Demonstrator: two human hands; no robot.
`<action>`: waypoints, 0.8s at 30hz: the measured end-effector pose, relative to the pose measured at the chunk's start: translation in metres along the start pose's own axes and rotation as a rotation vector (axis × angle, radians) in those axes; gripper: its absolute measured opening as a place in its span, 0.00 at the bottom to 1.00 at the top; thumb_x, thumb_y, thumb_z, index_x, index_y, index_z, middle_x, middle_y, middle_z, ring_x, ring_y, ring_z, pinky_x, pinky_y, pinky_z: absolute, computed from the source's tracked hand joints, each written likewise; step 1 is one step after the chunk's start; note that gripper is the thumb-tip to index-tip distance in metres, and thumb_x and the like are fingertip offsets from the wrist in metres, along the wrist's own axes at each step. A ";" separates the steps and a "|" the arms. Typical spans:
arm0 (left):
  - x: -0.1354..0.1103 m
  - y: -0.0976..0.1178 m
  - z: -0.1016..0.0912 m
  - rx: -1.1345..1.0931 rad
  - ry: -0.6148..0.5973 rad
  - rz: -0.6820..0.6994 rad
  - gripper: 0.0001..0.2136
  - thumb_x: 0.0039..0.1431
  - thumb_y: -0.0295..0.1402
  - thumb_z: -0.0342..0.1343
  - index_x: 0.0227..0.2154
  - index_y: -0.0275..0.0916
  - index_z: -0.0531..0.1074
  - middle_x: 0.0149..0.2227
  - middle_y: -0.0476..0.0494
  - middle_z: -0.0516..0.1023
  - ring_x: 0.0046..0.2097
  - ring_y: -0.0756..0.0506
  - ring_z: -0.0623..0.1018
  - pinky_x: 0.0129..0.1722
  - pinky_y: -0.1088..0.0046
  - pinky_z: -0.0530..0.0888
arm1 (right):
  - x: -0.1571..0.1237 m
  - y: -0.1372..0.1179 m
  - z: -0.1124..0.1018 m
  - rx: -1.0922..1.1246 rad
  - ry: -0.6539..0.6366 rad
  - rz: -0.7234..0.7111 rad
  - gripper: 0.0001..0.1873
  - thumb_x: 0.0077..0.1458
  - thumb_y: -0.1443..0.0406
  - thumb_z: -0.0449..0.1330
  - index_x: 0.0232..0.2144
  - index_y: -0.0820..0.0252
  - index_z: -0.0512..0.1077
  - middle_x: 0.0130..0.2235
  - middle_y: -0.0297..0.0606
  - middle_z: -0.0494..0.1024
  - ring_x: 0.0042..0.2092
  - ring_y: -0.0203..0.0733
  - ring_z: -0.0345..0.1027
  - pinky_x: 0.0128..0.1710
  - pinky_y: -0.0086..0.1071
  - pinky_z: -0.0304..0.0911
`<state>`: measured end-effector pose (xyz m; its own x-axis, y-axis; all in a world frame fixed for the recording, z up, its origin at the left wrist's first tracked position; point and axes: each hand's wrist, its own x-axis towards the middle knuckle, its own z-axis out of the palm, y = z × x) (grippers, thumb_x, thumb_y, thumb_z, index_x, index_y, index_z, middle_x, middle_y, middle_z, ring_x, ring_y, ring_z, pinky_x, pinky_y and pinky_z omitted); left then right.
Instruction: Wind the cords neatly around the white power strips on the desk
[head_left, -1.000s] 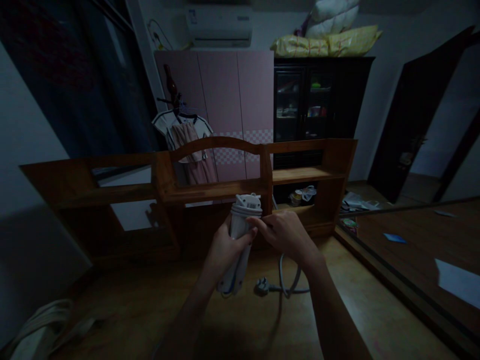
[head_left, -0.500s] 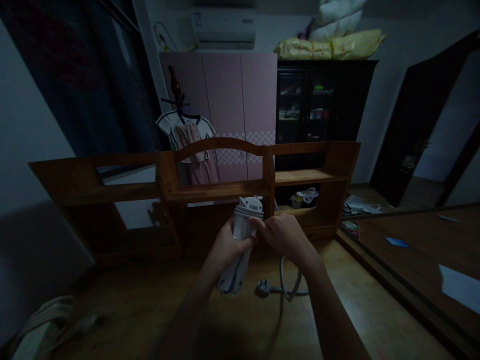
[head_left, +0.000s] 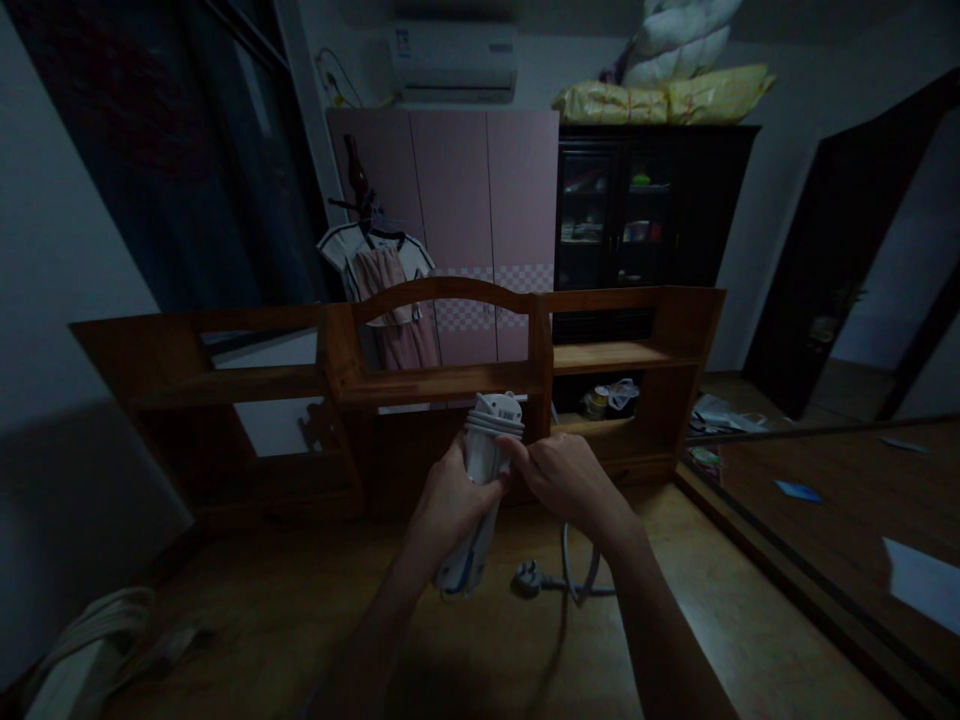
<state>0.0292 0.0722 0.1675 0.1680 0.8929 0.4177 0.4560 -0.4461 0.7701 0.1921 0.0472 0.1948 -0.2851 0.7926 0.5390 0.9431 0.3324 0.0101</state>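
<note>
Dim bedroom, wooden desk [head_left: 300, 620] | left hand [head_left: 450, 505] clenched round white device [head_left: 484, 455], centre frame, apparently steadying it upright | right hand [head_left: 566, 480] at its 3 o'clock, fingertips pinching wound cord [head_left: 487, 425] | plug [head_left: 527, 577] slack on desk at 5 o'clock

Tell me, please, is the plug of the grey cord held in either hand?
No, the plug lies on the wooden surface, below the left hand gripping the white device and the right hand.
</note>
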 end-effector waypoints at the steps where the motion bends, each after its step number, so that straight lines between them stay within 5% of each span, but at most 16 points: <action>1: -0.001 0.002 0.000 0.011 0.013 -0.001 0.22 0.49 0.39 0.61 0.48 0.41 0.67 0.40 0.41 0.78 0.40 0.41 0.78 0.38 0.69 0.71 | 0.000 0.000 -0.001 0.002 0.001 -0.002 0.39 0.66 0.51 0.34 0.21 0.62 0.76 0.24 0.47 0.78 0.29 0.43 0.75 0.27 0.34 0.45; 10: -0.002 0.010 0.000 0.042 0.040 -0.030 0.24 0.50 0.39 0.61 0.50 0.43 0.64 0.40 0.42 0.78 0.39 0.41 0.79 0.38 0.69 0.72 | 0.001 0.003 -0.002 0.097 0.004 0.028 0.38 0.66 0.49 0.36 0.21 0.61 0.76 0.25 0.46 0.79 0.32 0.44 0.75 0.28 0.32 0.49; 18: -0.006 0.018 0.001 -0.042 0.167 0.067 0.24 0.51 0.39 0.61 0.52 0.44 0.65 0.43 0.44 0.78 0.43 0.42 0.79 0.41 0.71 0.72 | -0.002 0.009 -0.012 0.311 0.032 0.057 0.25 0.64 0.49 0.45 0.38 0.55 0.77 0.34 0.41 0.81 0.38 0.42 0.75 0.33 0.27 0.55; 24: 0.002 0.012 -0.002 -0.074 0.253 0.085 0.21 0.51 0.38 0.60 0.49 0.42 0.67 0.42 0.45 0.78 0.42 0.44 0.78 0.41 0.72 0.72 | -0.004 0.004 -0.010 0.366 0.017 0.045 0.18 0.65 0.55 0.47 0.42 0.54 0.74 0.33 0.39 0.80 0.36 0.40 0.74 0.32 0.26 0.55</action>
<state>0.0331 0.0685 0.1781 -0.0246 0.8127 0.5822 0.3830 -0.5302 0.7564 0.1983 0.0400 0.2015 -0.2389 0.8030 0.5459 0.8300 0.4607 -0.3145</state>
